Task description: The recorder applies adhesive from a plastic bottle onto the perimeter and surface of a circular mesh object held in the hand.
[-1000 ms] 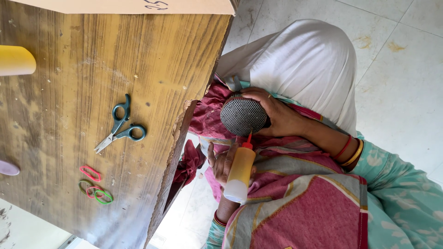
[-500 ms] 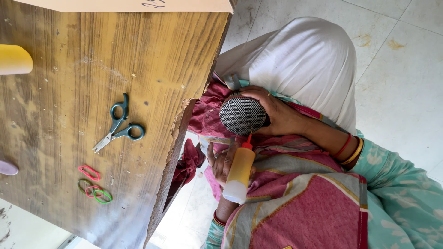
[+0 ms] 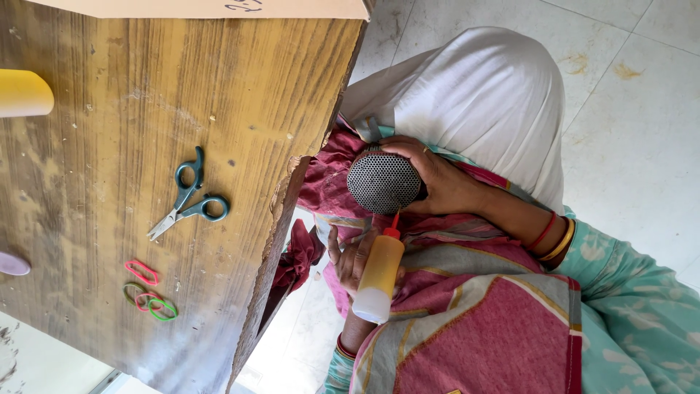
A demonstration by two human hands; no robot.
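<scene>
My right hand, with red and gold bangles at the wrist, grips a round black ball covered in small white dots, held over my lap. My left hand holds a yellow squeeze bottle with a red nozzle. The nozzle tip touches the lower side of the ball. Pink patterned cloth and white cloth lie under and around both hands, beside the edge of a wooden table.
On the table lie small teal-handled scissors and several coloured rubber bands. A yellow cylinder and a lilac object sit at its far edge, with a cardboard sheet along one side. Pale tiled floor surrounds me.
</scene>
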